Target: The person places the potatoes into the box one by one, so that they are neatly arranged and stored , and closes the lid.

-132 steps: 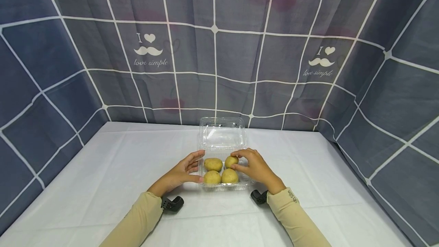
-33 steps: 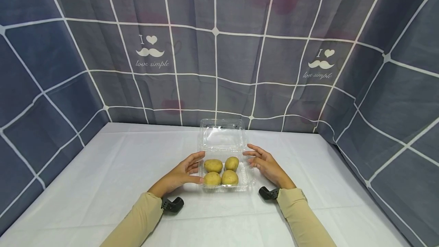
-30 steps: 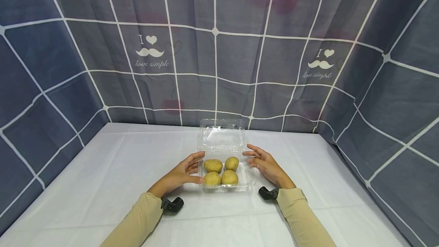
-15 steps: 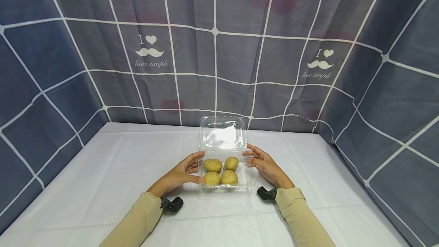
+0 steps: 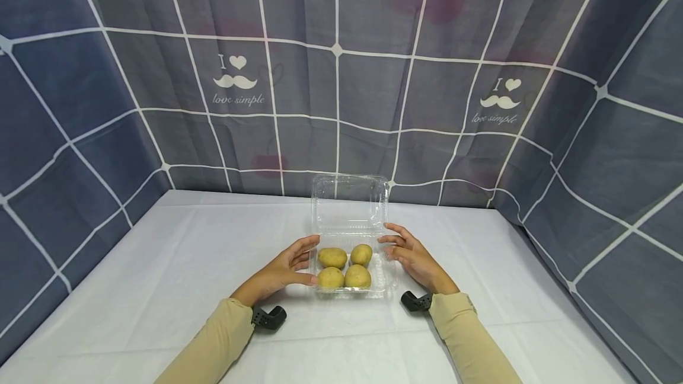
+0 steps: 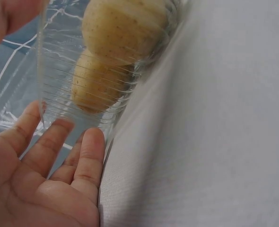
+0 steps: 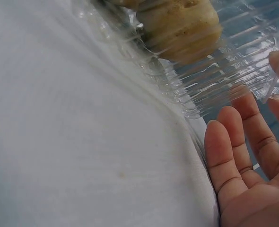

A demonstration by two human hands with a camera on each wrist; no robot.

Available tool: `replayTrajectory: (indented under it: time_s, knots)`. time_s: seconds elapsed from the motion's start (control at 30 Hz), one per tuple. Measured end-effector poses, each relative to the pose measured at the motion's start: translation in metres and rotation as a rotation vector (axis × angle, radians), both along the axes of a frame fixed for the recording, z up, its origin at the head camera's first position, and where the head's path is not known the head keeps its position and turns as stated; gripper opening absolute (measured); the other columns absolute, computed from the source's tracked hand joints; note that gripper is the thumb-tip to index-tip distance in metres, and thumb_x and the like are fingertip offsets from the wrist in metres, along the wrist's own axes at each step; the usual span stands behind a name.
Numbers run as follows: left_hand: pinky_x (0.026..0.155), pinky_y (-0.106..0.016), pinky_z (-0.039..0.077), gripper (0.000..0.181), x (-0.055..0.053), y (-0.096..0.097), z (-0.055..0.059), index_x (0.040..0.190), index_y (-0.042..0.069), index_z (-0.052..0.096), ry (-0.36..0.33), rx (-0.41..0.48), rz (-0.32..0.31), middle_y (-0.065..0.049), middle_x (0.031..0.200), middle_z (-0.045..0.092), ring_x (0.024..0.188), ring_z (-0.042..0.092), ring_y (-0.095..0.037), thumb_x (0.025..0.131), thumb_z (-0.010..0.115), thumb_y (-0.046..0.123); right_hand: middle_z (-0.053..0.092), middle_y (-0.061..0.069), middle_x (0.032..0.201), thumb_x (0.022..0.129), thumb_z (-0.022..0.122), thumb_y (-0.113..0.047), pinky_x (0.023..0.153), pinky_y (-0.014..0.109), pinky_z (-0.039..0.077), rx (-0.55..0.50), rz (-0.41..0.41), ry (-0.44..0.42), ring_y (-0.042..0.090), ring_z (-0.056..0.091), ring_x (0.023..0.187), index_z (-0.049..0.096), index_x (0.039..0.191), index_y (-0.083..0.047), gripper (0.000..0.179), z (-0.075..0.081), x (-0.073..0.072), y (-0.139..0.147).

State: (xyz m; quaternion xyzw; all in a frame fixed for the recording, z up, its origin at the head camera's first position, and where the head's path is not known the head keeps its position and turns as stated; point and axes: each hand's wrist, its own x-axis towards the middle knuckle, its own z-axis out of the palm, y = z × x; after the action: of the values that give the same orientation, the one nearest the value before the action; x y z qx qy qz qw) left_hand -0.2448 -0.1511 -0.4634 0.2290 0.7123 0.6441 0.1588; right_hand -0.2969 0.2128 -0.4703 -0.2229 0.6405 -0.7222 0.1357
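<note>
A clear plastic clamshell box (image 5: 377,271) stands mid-table in the head view, its ribbed lid (image 5: 349,203) tilted up at the back. Several potatoes (image 5: 357,276) lie in its base in two rows, toward the left. My left hand (image 5: 280,269) rests along the box's left side, thumb at the front corner and fingers spread toward the back. In the left wrist view its fingertips (image 6: 92,142) are right at the ribbed wall. My right hand (image 5: 418,259) stands at the right side, fingers (image 7: 219,142) extended beside the wall and index finger near the hinge corner.
A white cloth covers the table (image 5: 213,242). Behind it and along both sides hangs a dark grey-blue checked curtain (image 5: 299,76) with white lines. Each wrist wears a black camera mount (image 5: 269,317) just above the tabletop.
My right hand has let go of the back right potato and moved out to the box's right side. The lid has since tilted further upright. The left hand has hardly moved.
</note>
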Motion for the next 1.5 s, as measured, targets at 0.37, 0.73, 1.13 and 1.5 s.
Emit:
replayTrajectory:
  time_s: [0.37, 0.73, 1.13, 1.5]
  knots:
    - [0.129, -0.062, 0.029, 0.103, -0.0003, -0.0001, -0.0015, 0.169, -0.004, 0.021, 0.016, 0.007, 0.003, -0.03, 0.175, 0.02, 0.159, 0.024, -0.052, 0.092, 0.087, 0.008, 0.063, 0.008, 0.134, 0.099, 0.061, 0.01, 0.093, 0.023, 0.054, 0.007, -0.018, -0.022, 0.016, 0.062, 0.108, 0.042, 0.158, -0.011, 0.065, 0.0019, 0.0026, 0.0002]
    - [0.13, -0.063, 0.026, 0.106, -0.0002, 0.0014, 0.0006, 0.165, -0.003, 0.016, -0.034, 0.048, 0.035, -0.03, 0.175, 0.019, 0.16, 0.021, -0.051, 0.089, 0.088, 0.002, 0.057, 0.008, 0.141, 0.101, 0.059, 0.013, 0.095, 0.024, 0.056, -0.061, 0.02, 0.014, 0.02, 0.059, 0.119, 0.05, 0.154, -0.022, 0.064, -0.0009, 0.0023, 0.0023]
    - [0.128, -0.06, 0.031, 0.133, -0.0019, 0.0016, 0.0029, 0.173, 0.016, -0.004, -0.027, 0.078, 0.063, -0.027, 0.174, 0.026, 0.159, 0.028, -0.05, 0.083, 0.094, 0.003, 0.055, 0.007, 0.144, 0.098, 0.056, 0.017, 0.095, 0.023, 0.058, -0.115, 0.007, 0.048, 0.021, 0.06, 0.125, 0.055, 0.148, -0.026, 0.066, -0.002, 0.0024, 0.0007]
    - [0.128, -0.066, 0.028, 0.137, 0.0005, 0.0009, 0.0084, 0.175, 0.022, -0.004, -0.008, 0.097, 0.038, -0.033, 0.173, 0.024, 0.157, 0.028, -0.054, 0.082, 0.095, 0.003, 0.057, 0.002, 0.142, 0.097, 0.058, 0.017, 0.093, 0.025, 0.059, -0.096, -0.035, 0.074, 0.024, 0.059, 0.127, 0.058, 0.138, -0.024, 0.057, -0.0003, 0.0033, -0.0016]
